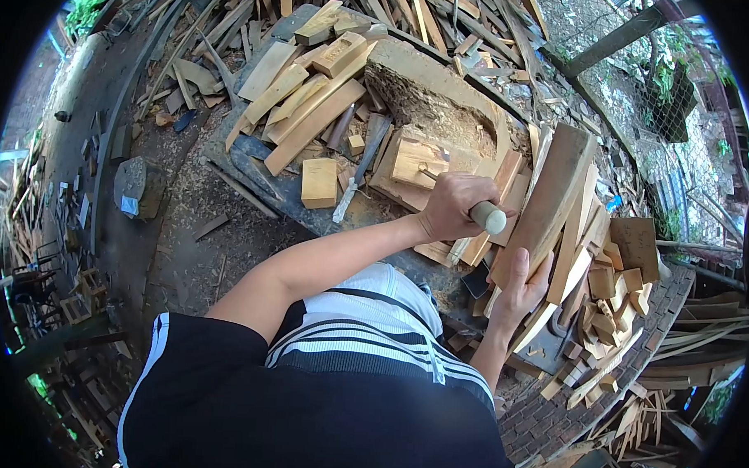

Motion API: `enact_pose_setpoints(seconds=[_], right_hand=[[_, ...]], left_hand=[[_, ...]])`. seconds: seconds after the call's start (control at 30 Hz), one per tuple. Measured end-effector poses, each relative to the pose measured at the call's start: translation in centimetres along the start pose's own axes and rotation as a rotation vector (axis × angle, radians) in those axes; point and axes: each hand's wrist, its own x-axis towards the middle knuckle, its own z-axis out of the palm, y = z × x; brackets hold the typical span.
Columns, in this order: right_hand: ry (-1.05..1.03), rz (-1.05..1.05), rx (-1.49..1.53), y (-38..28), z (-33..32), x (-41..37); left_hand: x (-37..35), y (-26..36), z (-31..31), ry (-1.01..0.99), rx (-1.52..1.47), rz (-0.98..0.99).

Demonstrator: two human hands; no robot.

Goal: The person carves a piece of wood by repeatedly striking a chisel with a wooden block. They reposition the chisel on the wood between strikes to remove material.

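My left hand [464, 206] is closed around a chisel [488, 218], its pale round handle end sticking out toward me. The chisel's thin metal shaft points at a small light wood block [417, 159] that lies on a wooden board. Over on the right, my right hand [521, 295] grips the lower end of a thick wooden bar [547, 203], thumb on one side and fingers on the other. This bar slants up and away, beside the chisel handle. Another squared block [319, 182] lies on the bench left of my left hand.
A large, rough hollowed timber [446, 84] stands behind the worked block. Long wood strips [316, 125] are heaped at the bench's left. A flat metal tool with a wrapped handle [362, 172] lies nearby. Many small offcuts [607, 316] pile up at the right, above bricks [541, 421].
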Motion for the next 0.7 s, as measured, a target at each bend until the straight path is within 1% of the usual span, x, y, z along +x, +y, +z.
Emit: enact_pose_setpoints(seconds=[0.2,0.27,0.3,0.37,0.4,0.43,0.5,0.53,0.57,0.63,0.67,0.7], right_hand=[[-0.01,-0.002,0.003,0.3,-0.4,0.3],[0.007,-0.155,-0.224,-0.9,-0.6,0.8],[-0.025,-0.063,-0.166,-2.8,-0.8,0.4],[0.056,-0.396,-0.137,-4.2,-0.2,0.6],[0.089,-0.442,-0.004,-4.2,0.1,0.3],[0.09,-0.447,-0.002,-4.0,0.3,0.1],[-0.181,-0.452,-0.287,-3.3,0.6,-0.1],[-0.307,-0.353,-0.416,-4.6,1.5,0.3],[-0.293,-0.279,-0.428,-5.0,1.5,0.1],[-0.256,-0.31,-0.36,-5.5,1.0,0.2],[-0.163,-0.489,-0.236,-4.6,0.6,0.1],[-0.027,-0.51,-0.064,-3.2,0.3,-0.8]], left_hand=[[-0.2,-0.1,-0.2,-0.012,-0.013,0.008],[-0.3,-0.3,-0.7,-0.063,-0.023,-0.034],[-0.3,-0.3,-1.0,-0.065,-0.021,-0.035],[-0.1,-0.4,-1.6,-0.059,-0.032,-0.051],[-0.6,-0.7,-1.8,-0.094,-0.033,-0.096],[-0.6,-0.7,-1.8,-0.092,-0.032,-0.091],[-0.3,-0.7,-1.8,-0.022,-0.047,-0.055],[0.2,-0.8,-2.0,0.008,-0.043,0.138],[0.0,-0.6,-2.0,0.015,-0.041,0.139],[-0.9,-0.3,-2.1,-0.034,-0.091,0.006],[-1.4,-0.4,-2.2,-0.079,-0.082,-0.063],[-1.7,-0.4,-2.2,-0.081,-0.082,-0.071]])
